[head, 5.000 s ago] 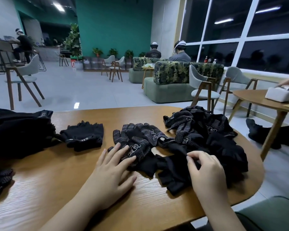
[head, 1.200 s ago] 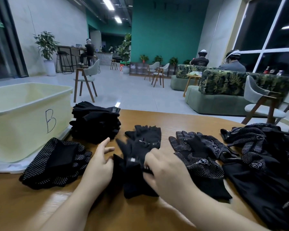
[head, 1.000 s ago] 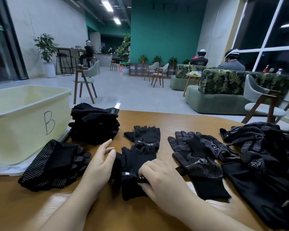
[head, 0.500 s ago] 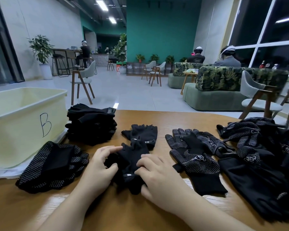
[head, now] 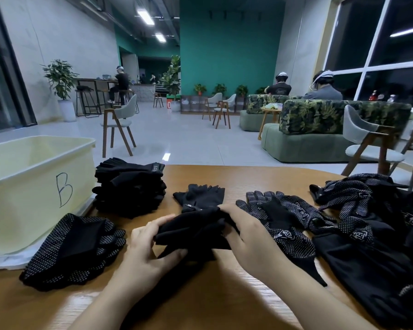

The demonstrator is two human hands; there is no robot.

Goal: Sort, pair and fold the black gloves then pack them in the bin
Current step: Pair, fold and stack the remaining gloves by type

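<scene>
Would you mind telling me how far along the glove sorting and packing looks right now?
Done: a stack of plain folded gloves and a folded dotted bundle sit beside the bin. In hand: the left hand and right hand grip a plain black pair mid-fold. Left: the unsorted pile at the right, and packing; nothing shows inside the bin, though its floor is hidden.

bin (head: 34, 186): left side cropped | glove heap (head: 379, 234): right edge cropped

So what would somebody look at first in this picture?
Probably the two hands, left hand and right hand, gripping a folded black glove pair in the middle of the wooden table. Then the big pale bin marked B at the left, and the stack of folded gloves beside it.
</scene>
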